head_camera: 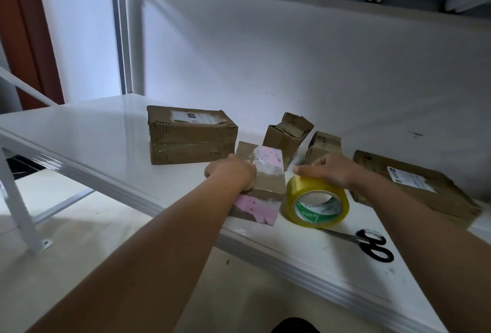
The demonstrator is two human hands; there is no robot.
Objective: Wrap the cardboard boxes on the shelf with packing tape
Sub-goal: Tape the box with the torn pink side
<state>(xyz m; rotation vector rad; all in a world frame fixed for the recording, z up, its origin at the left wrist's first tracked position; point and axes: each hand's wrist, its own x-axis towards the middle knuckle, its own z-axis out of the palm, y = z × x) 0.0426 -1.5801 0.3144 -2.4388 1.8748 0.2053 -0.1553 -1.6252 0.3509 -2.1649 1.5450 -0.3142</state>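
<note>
A small cardboard box with pink label patches (265, 173) lies near the front edge of the white shelf (93, 131). My left hand (231, 173) grips its left side, fingers curled over the top edge. Just right of it stands a yellow roll of packing tape (316, 204) with a green and white core. My right hand (326, 172) holds the top of the roll, thumb and fingers curled over it. Other cardboard boxes sit behind: a large one (191, 136), two small ones (287, 133) (322, 146), and a flat one with a white label (414, 186) at the right.
Black-handled scissors (372, 243) lie on the shelf near its front edge, right of the tape. A white wall backs the shelf and another shelf board hangs overhead. White frame legs (18, 200) stand at the left, over a pale floor.
</note>
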